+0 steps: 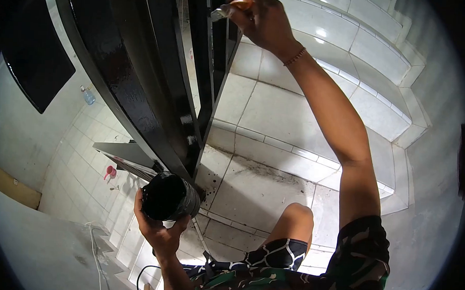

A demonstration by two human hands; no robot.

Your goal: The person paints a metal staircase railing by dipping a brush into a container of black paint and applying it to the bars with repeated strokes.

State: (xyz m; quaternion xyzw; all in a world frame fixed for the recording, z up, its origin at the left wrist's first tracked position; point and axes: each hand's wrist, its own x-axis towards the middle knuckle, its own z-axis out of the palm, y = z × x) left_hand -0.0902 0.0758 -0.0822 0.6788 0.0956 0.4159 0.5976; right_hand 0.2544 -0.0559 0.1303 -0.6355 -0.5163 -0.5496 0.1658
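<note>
My left hand (162, 236) is wrapped around a can of black paint (190, 201), its fingers along the side and its open mouth tipped toward me. Black paint coats the can's rim and wall. Up at the top, my right hand (268, 23) grips a paintbrush (242, 4) by its orange handle. The brush's bristle end points left, right at a narrow upright of the black-painted frame (123, 62). Wet-looking gloss shows on that frame's wide face.
White tiled stairs (281, 105) rise on the right, with dark spots on the lower tiles. Down on the left floor are a pink dipper (110, 172) and a clear blue bottle (88, 95). A white cable (94, 248) runs along the lower left. My bent knee (292, 220) is below.
</note>
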